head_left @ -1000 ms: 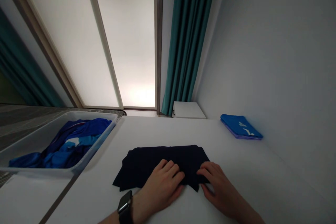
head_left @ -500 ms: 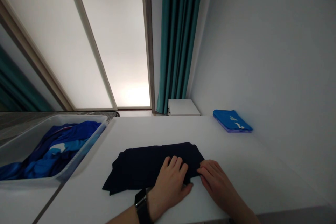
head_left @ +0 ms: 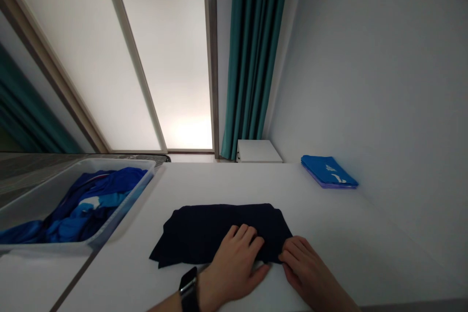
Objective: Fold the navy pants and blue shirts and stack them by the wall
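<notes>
I see the left hand (head_left: 237,265) resting, fingers loosely spread, on the flat, dark navy cloth (head_left: 204,234) at six o'clock; apart from it, the right hand (head_left: 303,265) pinches the cloth's four-o'clock corner. A translucent plastic tub (head_left: 126,207) of blue clothes (head_left: 120,180) stands at nine o'clock.

Tabletop (head_left: 230,184) open beyond dark cloth (head_left: 197,236); bin (head_left: 126,204) blocks left, blue stack (head_left: 327,170) right.
</notes>
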Motion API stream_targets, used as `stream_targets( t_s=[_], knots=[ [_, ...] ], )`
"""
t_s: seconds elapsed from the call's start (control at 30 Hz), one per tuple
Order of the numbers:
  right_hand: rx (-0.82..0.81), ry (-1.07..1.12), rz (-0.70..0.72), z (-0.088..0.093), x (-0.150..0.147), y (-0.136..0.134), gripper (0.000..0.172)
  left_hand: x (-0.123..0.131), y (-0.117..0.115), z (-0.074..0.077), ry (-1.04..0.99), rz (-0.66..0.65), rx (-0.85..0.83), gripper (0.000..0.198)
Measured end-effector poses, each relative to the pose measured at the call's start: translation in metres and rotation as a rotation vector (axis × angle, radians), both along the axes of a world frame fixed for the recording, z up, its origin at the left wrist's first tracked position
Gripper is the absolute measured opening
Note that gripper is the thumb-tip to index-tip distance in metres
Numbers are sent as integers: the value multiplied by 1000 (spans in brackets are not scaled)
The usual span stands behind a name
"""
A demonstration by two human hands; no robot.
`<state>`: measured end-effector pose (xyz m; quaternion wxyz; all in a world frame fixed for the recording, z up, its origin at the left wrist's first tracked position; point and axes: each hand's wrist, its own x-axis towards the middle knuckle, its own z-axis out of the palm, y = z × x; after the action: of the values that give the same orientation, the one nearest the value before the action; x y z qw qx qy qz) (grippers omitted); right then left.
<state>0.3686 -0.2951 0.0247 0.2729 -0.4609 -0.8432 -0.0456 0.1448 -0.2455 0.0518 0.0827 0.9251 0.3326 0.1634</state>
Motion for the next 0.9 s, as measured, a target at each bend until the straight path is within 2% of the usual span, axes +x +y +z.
stream_targets(
  t_s=[0.07, 0.13, 0.27, 0.33, 0.43, 0.53, 0.67, 0.9],
  knots=[
    [-100, 20, 22, 8, -1, 4, 22, -21, 14, 8, -37, 14, 25, 24],
    [-130, 42, 15, 15, -3, 15, 22, -47, 38, 15, -31, 90, 54, 25],
    [-62, 81, -99, 22, -17, 62, 24, -100, 91, 18, 97, 295, 45, 28],
    [-56, 28, -137, 23, -27, 89, 27, -115, 105, 15, 155, 290, -10, 30],
    [-63, -109, -195, 18, -42, 118, 32, -124, 108, 9, 201, 276, -44, 35],
    [-108, -242, -266, 10, -53, 130, 37, -125, 104, 1, 209, 282, -28, 41],
    [-129, -340, -355, 2, -57, 129, 38, -127, 102, -5, 275, 358, -65, 46],
    [-127, -370, -421, -2, -50, 125, 39, -133, 106, -3, 413, 545, -100, 45]
  ],
)
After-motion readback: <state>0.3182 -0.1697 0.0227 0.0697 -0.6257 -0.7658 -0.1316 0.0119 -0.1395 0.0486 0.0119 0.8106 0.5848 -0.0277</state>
